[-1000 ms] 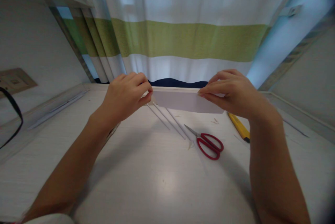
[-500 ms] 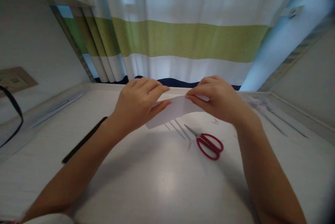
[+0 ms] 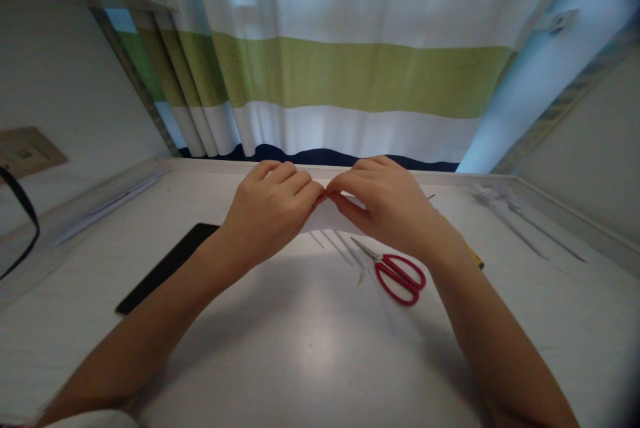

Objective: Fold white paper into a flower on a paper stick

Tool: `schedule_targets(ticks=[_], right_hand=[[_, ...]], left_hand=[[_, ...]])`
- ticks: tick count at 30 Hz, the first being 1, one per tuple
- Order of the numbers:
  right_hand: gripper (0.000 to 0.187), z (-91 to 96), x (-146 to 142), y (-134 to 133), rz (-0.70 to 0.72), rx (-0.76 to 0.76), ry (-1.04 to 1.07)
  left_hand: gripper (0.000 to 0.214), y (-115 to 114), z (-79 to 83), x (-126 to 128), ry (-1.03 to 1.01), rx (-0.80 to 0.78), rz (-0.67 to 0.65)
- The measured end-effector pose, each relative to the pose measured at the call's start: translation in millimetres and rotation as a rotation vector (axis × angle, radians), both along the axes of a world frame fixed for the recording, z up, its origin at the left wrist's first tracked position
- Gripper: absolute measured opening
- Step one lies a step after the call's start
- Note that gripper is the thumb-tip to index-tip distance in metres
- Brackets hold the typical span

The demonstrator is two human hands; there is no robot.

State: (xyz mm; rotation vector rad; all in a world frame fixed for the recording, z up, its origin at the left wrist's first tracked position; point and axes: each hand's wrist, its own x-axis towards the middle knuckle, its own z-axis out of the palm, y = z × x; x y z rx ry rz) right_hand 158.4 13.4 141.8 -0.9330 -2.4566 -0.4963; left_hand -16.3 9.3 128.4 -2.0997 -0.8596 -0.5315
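Observation:
My left hand and my right hand meet above the white desk, fingertips pinched together on a white sheet of paper. Most of the paper is hidden under both hands; only a small strip shows below the fingers. Red-handled scissors lie shut on the desk just below my right hand. A few thin white paper strips lie under the hands.
A black flat object lies on the desk by my left forearm. A yellow tool's tip peeks out behind my right wrist. More paper strips lie at the right. A striped curtain hangs behind the desk.
Both hands have moved toward each other and lower, bringing the ends of the paper together; the paper went from stretched flat to mostly covered. The black object has come into full view.

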Motion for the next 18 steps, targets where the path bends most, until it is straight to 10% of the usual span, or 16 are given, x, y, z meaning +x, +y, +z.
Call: schedule_targets(ticks=[18], right_hand=[[0.017,1.3,16.3,10.0,-0.076,0.101,0.037]], left_hand=[[0.013,1.0,3.4,-7.6,-0.03,0.107,-0.036]])
